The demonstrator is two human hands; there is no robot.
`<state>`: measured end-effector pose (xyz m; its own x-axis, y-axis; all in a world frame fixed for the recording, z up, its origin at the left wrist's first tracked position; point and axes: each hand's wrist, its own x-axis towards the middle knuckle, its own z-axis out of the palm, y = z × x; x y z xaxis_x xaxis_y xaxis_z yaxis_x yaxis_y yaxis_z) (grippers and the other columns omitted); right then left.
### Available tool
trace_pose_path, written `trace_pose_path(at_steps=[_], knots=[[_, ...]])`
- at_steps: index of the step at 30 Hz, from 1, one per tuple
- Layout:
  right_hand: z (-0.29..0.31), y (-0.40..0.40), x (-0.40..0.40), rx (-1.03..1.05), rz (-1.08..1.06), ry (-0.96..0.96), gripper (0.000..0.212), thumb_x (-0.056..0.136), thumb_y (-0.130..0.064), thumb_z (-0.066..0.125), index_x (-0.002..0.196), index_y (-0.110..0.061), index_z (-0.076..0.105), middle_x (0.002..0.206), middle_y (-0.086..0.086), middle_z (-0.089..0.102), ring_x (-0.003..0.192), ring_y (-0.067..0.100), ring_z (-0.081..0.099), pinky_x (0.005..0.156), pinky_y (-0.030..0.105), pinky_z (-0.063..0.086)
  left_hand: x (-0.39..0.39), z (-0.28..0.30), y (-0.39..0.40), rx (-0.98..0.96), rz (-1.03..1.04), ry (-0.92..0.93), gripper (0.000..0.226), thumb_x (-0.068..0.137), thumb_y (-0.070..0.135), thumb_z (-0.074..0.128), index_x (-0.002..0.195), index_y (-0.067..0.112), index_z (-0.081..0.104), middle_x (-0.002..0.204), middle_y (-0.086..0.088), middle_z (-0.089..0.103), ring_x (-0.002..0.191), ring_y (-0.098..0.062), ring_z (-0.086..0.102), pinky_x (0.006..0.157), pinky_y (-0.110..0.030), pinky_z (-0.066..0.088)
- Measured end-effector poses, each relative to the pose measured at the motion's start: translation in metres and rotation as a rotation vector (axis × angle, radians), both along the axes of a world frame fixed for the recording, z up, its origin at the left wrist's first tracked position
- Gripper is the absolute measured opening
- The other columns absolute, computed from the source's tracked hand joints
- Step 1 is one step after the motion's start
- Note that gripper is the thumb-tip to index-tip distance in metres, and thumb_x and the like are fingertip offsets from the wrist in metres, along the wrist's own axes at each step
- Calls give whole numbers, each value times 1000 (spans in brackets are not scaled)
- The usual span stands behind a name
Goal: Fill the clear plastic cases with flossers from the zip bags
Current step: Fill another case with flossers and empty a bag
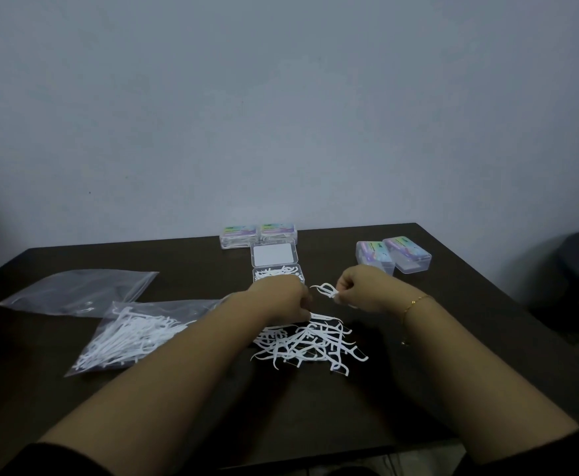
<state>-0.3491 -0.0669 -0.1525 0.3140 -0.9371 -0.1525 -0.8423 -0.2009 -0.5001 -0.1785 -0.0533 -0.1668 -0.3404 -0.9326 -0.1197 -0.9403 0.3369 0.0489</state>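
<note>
Gathering step: right hand [356, 290] pinches few flossers [325, 291]; left hand [281, 298] curled onto loose pile [310, 341] at table centre. Open case [278, 273], part-filled, at 12 o'clock. Next, likely: drop bunch in.

Open case [278, 273] behind flosser pile [310, 341]; bags [133, 334] lie left.

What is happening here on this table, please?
A person is packing flossers into clear cases. The right hand pinches a few flossers, and the left hand reaches into the loose pile on the dark table. Behind the hands, an open case is partly filled, its lid flipped back. Four closed cases stand farther back. One zip bag holds flossers; another looks nearly empty.
</note>
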Motion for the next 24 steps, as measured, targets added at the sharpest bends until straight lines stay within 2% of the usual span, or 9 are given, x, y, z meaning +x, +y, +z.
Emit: trace_pose_path(at_steps=[2, 4, 7, 11, 15, 17, 20, 24], knots=[[-1, 0, -1, 16, -9, -2, 8, 92, -19, 58, 88, -15, 61, 81, -2, 57, 85, 14, 54, 74, 22, 45, -4, -2, -2, 41, -27, 27, 31, 91, 35, 55, 120, 25, 63, 107, -1, 57, 101, -23, 57, 84, -37, 50], [-2, 0, -2, 25, -14, -12, 9, 93, -19, 57, 85, -16, 60, 81, -1, 57, 81, 12, 53, 69, 19, 44, -8, -3, -4, 82, -38, 17, 31, 93, 31, 54, 121, 24, 63, 113, -5, 57, 102, -24, 56, 85, -35, 48], [-4, 1, -3, 30, -23, -16, 9, 93, -18, 56, 92, -12, 62, 82, -1, 57, 82, 13, 53, 68, 18, 43, -10, -3, -6, 48, -14, -14, 27, 93, 28, 56, 118, 25, 66, 120, -2, 60, 109, -23, 56, 89, -37, 48], [-5, 0, -5, 55, -39, -21, 13, 93, -18, 56, 99, -10, 64, 92, 5, 60, 87, 15, 55, 78, 23, 46, -10, 1, -8, 11, 52, -42, 17, 90, 24, 59, 101, 20, 71, 106, -1, 67, 100, -22, 60, 79, -33, 49], [-11, 1, -6, 92, -29, 15, 11, 93, -19, 58, 95, -11, 65, 95, 6, 62, 88, 16, 56, 79, 24, 45, -4, 1, -8, 90, 126, -102, 23, 88, 28, 58, 104, 15, 68, 103, -3, 65, 98, -24, 61, 79, -34, 50], [-13, 2, -5, 101, -33, 19, 8, 93, -19, 58, 90, -14, 63, 94, 6, 62, 88, 16, 56, 77, 23, 44, -2, 0, -6, 110, 140, -113, 27, 86, 34, 62, 106, 17, 66, 106, -2, 64, 100, -23, 60, 84, -35, 50], [-13, 3, -4, 93, -35, 12, 13, 93, -19, 57, 97, -10, 65, 92, 5, 61, 88, 16, 56, 77, 23, 43, 1, -1, -3, 85, 133, -114, 27, 83, 35, 65, 104, 18, 66, 105, -2, 64, 100, -23, 60, 83, -35, 50], [-10, 4, -4, 81, -34, 2, 11, 94, -20, 56, 92, -12, 63, 88, 4, 60, 83, 14, 55, 66, 17, 41, 8, 1, -1, 22, 144, -14, 9, 79, 28, 67, 84, 21, 69, 91, 0, 67, 88, -21, 62, 73, -32, 52]])
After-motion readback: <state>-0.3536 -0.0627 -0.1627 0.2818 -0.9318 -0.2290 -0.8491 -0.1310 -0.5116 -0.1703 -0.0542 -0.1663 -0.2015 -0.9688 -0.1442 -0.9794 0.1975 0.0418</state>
